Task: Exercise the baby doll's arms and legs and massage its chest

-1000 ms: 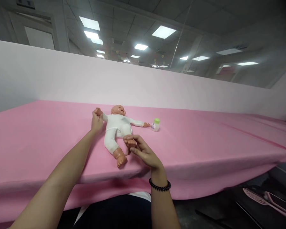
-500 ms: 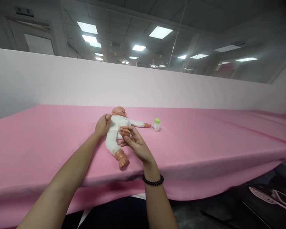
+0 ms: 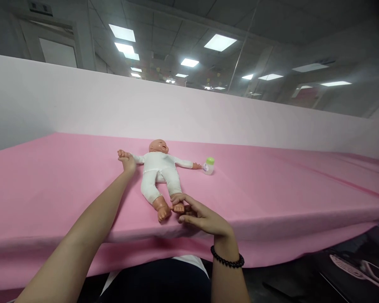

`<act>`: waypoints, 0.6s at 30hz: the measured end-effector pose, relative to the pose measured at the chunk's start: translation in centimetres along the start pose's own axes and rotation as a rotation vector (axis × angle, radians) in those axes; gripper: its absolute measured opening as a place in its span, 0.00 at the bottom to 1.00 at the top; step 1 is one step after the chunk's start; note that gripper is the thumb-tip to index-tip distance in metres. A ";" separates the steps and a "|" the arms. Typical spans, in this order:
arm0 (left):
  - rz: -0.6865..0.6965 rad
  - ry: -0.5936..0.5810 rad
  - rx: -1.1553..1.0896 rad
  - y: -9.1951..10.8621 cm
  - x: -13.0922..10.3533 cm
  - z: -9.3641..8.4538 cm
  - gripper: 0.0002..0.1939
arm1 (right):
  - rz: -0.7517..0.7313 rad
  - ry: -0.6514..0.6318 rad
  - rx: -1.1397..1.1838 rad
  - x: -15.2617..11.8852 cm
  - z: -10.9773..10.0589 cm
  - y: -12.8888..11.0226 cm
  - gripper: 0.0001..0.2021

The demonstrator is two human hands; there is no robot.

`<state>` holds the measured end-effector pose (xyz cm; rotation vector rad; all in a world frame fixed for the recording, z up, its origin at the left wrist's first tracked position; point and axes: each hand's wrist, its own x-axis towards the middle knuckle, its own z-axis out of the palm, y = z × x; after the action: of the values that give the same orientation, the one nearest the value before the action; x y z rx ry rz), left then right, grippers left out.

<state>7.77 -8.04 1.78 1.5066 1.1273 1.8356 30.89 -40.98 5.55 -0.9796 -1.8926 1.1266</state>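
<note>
From where I stand, nearest is a black beaded bracelet [image 3: 227,258] on the right wrist. The right hand [image 3: 204,216] is loosely curved, thumb apart from the fingers, with fingers touching the doll's foot [image 3: 178,208]. Half a second ago that foot was folded up over the belly; now the leg lies stretched down beside the other one, near the edge of the pink cloth [image 3: 271,189]

The left hand [image 3: 128,164] is under the doll's small hand [image 3: 123,154]; I can't tell how tightly its fingers close. It has moved outward from the shoulder, and the doll's arm now reaches out sideways. The doll [image 3: 159,166], in white, lies on its back on the cloth, head toward the white wall [image 3: 183,111]

By its other hand, too close to tell whether touching, stands an upright clear bottle [image 3: 208,168], green lid on; I can't make out what is inside. Behind the wall's top, glass [image 3: 164,42] shows bright ceiling lights [image 3: 220,42]
</note>
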 end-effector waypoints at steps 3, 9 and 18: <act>0.097 -0.028 0.025 1.0 -1.0 0.9 0.13 | -0.051 0.113 0.104 1.4 0.6 -0.7 0.18; 0.445 -0.422 0.124 3.6 -2.9 1.0 0.12 | -0.210 0.289 0.275 6.4 1.6 -0.7 0.17; 0.538 -0.570 0.258 4.7 -3.0 -0.1 0.18 | -0.173 0.333 0.279 8.8 2.6 -0.7 0.17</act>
<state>9.02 -12.93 4.10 2.4675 0.7372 1.4161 24.48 -34.55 6.92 -0.7752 -1.4777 1.0208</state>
